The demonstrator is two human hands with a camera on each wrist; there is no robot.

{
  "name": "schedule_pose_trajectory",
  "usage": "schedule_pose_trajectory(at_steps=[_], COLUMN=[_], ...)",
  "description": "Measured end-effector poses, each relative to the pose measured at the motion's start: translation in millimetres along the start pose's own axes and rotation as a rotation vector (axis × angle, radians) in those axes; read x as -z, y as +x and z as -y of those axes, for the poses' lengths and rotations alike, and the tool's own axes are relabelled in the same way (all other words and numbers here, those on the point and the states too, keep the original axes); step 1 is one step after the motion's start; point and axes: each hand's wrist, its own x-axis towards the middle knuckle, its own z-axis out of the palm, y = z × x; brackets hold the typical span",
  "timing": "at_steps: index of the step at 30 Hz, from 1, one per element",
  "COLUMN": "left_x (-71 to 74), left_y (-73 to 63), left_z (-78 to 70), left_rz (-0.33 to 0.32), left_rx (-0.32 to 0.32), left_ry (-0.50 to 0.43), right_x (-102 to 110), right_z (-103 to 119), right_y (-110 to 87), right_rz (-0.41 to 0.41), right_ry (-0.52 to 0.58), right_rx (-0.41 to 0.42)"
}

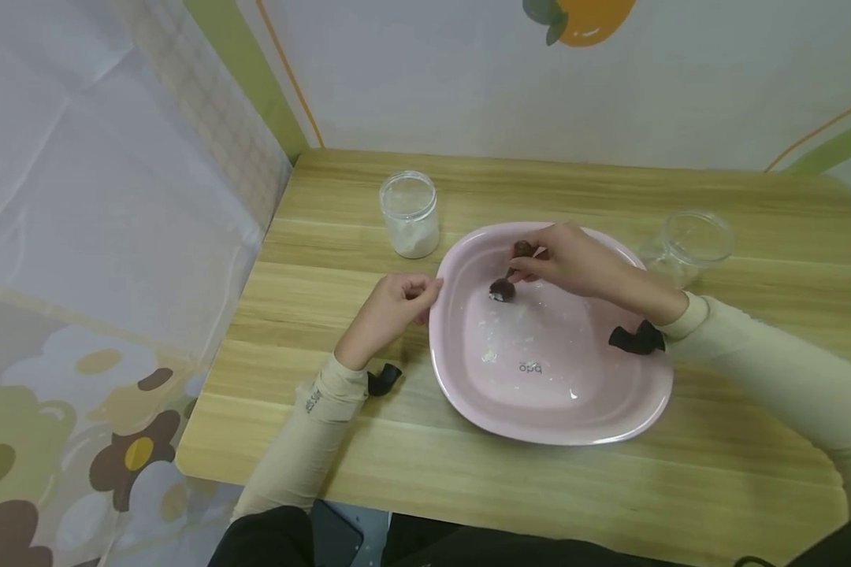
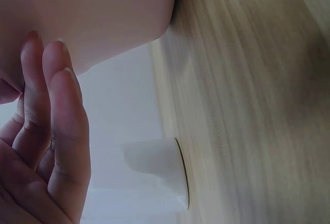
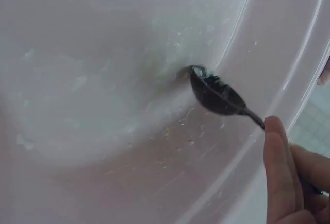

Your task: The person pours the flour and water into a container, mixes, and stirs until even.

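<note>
A pink basin (image 1: 468, 394) stands on the wooden table, with wet-looking patches and white bits on its floor. My left hand (image 1: 404, 303) pinches its left rim; in the left wrist view the fingers (image 2: 69, 126) lie along the basin's outer wall (image 2: 113, 13). Over the basin, my right hand (image 1: 563, 260) grips a dark brown spoon (image 1: 502, 290) by its handle, bowl tilted down toward the basin floor. Some white stuff clings to the spoon bowl (image 3: 216, 98) in the right wrist view.
Behind my left hand stands a clear jar (image 1: 410, 216) partly filled with white matter. Another clear jar (image 1: 695, 244) stands right of the basin, partly hidden by the right forearm; its contents cannot be made out. The table (image 1: 248, 394) ends at a wall behind.
</note>
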Motion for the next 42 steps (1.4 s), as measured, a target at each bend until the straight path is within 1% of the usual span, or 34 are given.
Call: schedule_pose_trajectory(at_steps=[3, 7, 9, 12, 16, 18, 21, 24, 27, 31, 36, 38, 39, 42], left_x=[-0.1, -0.2, -0.2, -0.3, -0.4, -0.5, -0.5, -0.5, -0.4, -0.3, -0.4, -0.5, -0.4, -0.6], left_y=[-0.5, -0.6, -0.5, 0.0, 0.8, 0.6, 0.1, -0.2, -0.1, 0.3, 1.1, 1.1, 0.9, 0.4], left_z=[0.1, 0.2, 0.2, 0.2, 0.5, 0.6, 0.8, 1.0, 1.5, 1.2, 0.9, 1.4, 1.4, 1.6], left_rz=[-0.003, -0.003, -0.002, -0.002, -0.004, -0.004, -0.002, -0.002, -0.003, -0.004, -0.002, -0.003, -0.003, -0.001], left_rx=[0.011, 0.019, 0.02, 0.016, 0.016, 0.018, 0.02, 0.016, 0.01, 0.005, 0.007, 0.011, 0.012, 0.014], left_ry=[-0.01, -0.017, -0.017, -0.018, -0.013, -0.009, -0.006, -0.001, -0.002, 0.001, 0.005, 0.001, -0.001, -0.007], right_x=[-4.6, -11.6, -13.7, -14.4, -13.9, -15.0, -17.5, -17.5, -12.6, -1.7, 14.1, 18.4, 19.8, 21.5], right_z=[1.2, 2.5, 3.8, 5.2, 6.3, 5.6, 3.5, 1.6, 0.8, 2.1, -0.6, -2.6, -3.5, -5.4], right_y=[-1.4, -4.2, -6.0, -8.3, -9.7, -9.8, -9.1, -8.0, -6.6, -4.9, -1.9, -1.0, -0.9, -0.7], right_rz=[0.065, 0.178, 0.212, 0.233, 0.258, 0.281, 0.311, 0.292, 0.25, 0.209, 0.14, 0.122, 0.117, 0.098], right_ry=[0.011, 0.054, 0.068, 0.139, 0.282, 0.302, 0.267, 0.229, 0.183, 0.098, -0.029, -0.072, -0.082, -0.062], right_rx=[0.068, 0.157, 0.175, 0.161, 0.103, 0.075, 0.056, 0.038, 0.022, -0.005, -0.059, -0.061, -0.058, -0.058])
